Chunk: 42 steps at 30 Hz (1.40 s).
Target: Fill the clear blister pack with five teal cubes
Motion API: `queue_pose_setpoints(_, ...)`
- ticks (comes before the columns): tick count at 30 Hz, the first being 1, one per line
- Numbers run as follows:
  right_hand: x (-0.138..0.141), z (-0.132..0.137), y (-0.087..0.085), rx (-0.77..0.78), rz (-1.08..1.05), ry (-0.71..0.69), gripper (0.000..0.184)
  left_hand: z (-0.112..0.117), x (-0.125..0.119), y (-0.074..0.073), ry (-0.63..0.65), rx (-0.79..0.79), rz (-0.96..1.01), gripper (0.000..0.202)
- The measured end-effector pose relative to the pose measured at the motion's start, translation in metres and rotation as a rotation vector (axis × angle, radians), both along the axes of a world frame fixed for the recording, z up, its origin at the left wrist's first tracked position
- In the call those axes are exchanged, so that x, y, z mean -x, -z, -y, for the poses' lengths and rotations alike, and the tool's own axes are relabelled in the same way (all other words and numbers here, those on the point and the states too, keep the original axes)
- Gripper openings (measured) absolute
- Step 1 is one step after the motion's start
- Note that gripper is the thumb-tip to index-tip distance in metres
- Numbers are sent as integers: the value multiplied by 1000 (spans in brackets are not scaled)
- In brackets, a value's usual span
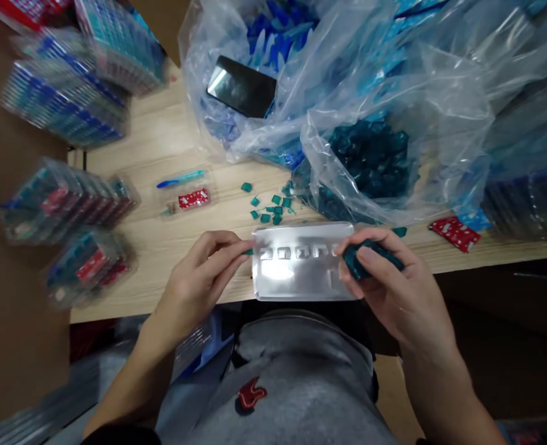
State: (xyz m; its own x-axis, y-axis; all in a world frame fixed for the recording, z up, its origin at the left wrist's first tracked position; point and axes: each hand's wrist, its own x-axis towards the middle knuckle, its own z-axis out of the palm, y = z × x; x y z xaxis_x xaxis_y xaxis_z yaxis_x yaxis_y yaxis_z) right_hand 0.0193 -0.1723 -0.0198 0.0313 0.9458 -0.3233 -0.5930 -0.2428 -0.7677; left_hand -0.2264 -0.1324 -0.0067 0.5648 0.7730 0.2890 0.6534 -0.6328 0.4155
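The left hand (199,287) pinches a small teal piece (248,251) against a silver tray (296,278), which lies at the desk's (134,272) near edge; the right hand (396,290) clutches a bunch of teal pieces (370,256).

A light wooden tabletop (162,272) carries two large clear plastic bags, the nearer (361,191) heaped with dark teal pieces and the farther (208,80) with blue ones, while a loose scatter of small teal pieces (268,207) lies just in front of them. Left of that scatter sits a small clear plastic pack (185,194) holding a blue-and-teal stick and a red packet, and a silvery formed tray (301,262) lies near the front edge. A red printed packet (455,234) lies toward the right, just beside a stack of blue-edged packs (528,204).
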Motion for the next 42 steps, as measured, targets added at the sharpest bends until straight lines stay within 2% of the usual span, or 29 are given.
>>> queue_pose_setpoints(4,-5,3,6,22,58,7,6,-5,0,15,55,9,-47,18)
queue_pose_setpoints(10,-2,7,14,29,108,-86,9,-7,-8,17,196,20,-7,11)
queue_pose_setpoints(14,-4,11,16,24,168,-169,23,-8,-5,23,169,14,-2,12)
queue_pose_setpoints(18,3,10,16,-13,130,-226,30,-7,-4,29,172,-11,11,15)
queue_pose_setpoints(21,14,6,14,-15,38,-273,28,-4,-8,24,171,-2,14,18)
queue_pose_setpoints(23,20,4,12,-12,-11,-283,25,-1,-13,17,133,55,82,21)
queue_pose_setpoints(26,25,2,8,-26,-22,-251,22,4,-26,6,128,175,191,29)
queue_pose_setpoints(28,25,2,7,-30,26,-215,22,4,-35,2,146,230,195,33)
queue_pose_setpoints(31,23,5,8,-12,99,-200,23,2,-43,4,149,279,228,28)
queue_pose_setpoints(38,24,5,5,-12,-6,-209,16,0,-37,10,111,305,467,22)
queue_pose_setpoints(42,17,5,5,4,-54,-145,13,-1,-28,8,17,249,341,23)
